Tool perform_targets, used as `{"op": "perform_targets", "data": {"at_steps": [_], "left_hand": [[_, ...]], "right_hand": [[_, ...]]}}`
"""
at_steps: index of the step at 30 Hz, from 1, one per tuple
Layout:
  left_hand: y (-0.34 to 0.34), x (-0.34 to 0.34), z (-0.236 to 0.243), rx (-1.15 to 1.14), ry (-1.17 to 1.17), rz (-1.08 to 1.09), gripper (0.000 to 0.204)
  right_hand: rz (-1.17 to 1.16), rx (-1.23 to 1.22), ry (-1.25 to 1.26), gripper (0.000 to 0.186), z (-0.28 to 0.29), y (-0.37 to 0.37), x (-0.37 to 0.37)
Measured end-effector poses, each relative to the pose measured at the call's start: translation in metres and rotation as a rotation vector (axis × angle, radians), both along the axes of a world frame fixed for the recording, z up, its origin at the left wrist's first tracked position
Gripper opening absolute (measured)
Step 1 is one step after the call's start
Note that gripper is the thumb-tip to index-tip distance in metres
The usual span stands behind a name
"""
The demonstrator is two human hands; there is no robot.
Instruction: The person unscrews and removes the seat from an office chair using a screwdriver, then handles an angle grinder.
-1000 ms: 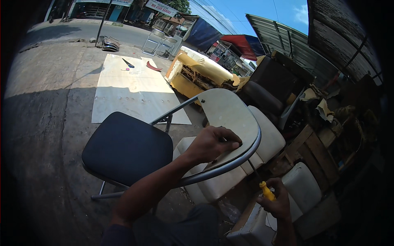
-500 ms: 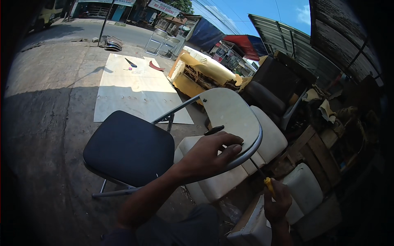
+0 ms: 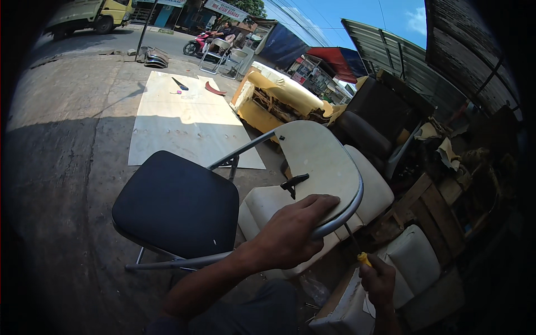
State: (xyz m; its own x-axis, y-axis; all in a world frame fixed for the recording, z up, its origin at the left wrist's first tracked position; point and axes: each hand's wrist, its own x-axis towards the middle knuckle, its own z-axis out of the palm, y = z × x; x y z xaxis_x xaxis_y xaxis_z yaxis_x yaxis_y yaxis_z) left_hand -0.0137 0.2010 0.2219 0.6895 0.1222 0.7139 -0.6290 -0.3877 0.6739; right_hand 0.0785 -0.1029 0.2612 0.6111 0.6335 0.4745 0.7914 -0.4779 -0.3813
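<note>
Yellow-cabbed truck [image 3: 114, 12], far left, on the road. Black padded seat [image 3: 176, 206], part of a folding chair, standing over the concrete floor. Scissors [image 3: 180, 84], dark-handled, lying on a large white board [image 3: 192, 125] spread flat on the floor, partly in shadow. Curved red piece [image 3: 213, 89], beside the scissors, near the board's far corner. Bare metal chairs [image 3: 215, 58], behind the board. Steel tube frame [image 3: 245, 146], joined to the black seat and curving round the chair's back. Torn yellow sofa [image 3: 282, 95], beyond the frame. Small black implement [image 3: 294, 182], resting at the near edge of a pale backrest panel [image 3: 321, 151], which sits within the tube's curve. Left hand [image 3: 293, 229], clamped over the rim of panel and tube, fingertips pressed on the panel's face. Yellow-handled tool [image 3: 364, 259], below the rim, thin shaft slanting up toward its underside; tip hidden, contact uncertain. Right hand [image 3: 379, 281], closed round that handle. Pale padded seat [image 3: 416, 254], just right of that hand. Wooden slats [image 3: 435, 215], far right, stacked in shade.
</note>
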Motion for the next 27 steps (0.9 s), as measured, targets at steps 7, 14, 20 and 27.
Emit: {"op": "perform_targets", "data": {"at_steps": [7,14,20,27], "left_hand": [[-0.003,-0.001,-0.002,-0.010,0.061,0.064,0.074],[0.000,-0.003,-0.003,-0.032,0.098,0.022,0.075],[0.003,-0.002,-0.003,-0.005,0.084,0.019,0.076],[0.007,-0.001,-0.003,0.002,0.088,-0.031,0.078]], "right_hand": [[0.024,-0.023,-0.320,0.034,-0.003,-0.001,-0.003],[0.016,0.232,0.586,0.039,0.009,0.006,-0.013],[0.038,0.048,-0.165,0.040,-0.005,-0.001,0.008],[0.094,0.078,-0.083,0.033,-0.008,0.005,0.010]]}}
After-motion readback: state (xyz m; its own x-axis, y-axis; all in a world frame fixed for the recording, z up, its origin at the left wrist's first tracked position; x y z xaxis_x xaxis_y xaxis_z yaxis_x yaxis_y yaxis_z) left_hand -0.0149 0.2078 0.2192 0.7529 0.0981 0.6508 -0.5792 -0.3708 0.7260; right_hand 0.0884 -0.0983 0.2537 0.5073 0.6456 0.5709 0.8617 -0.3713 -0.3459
